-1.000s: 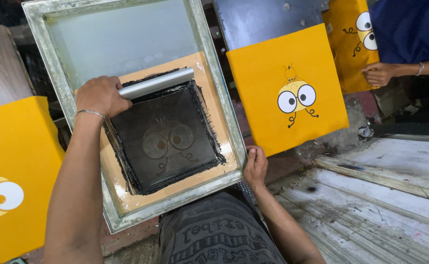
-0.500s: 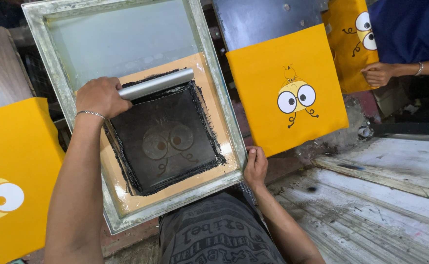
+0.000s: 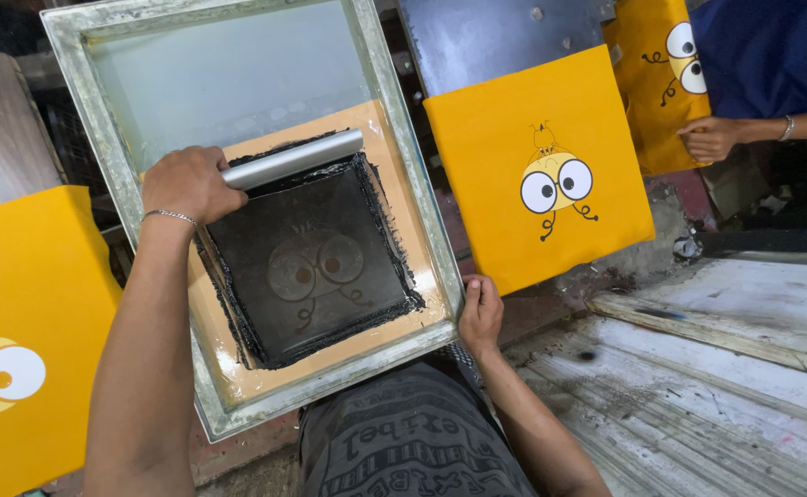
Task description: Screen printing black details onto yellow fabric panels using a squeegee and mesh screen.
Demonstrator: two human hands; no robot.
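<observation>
Nothing has moved since the earlier frame. Left hand (image 3: pixel 187 182) grips the squeegee (image 3: pixel 293 158) at 12 o'clock of the inked mesh; right hand (image 3: pixel 481 313) clasps the screen frame (image 3: pixel 412 175) corner at 4 o'clock.

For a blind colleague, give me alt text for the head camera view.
The person's left hand holds a metal squeegee at the far edge of an inky screen-printing frame, while the right hand steadies its near corner. Printed yellow cloths lie alongside; another person's hand touches one.
</observation>
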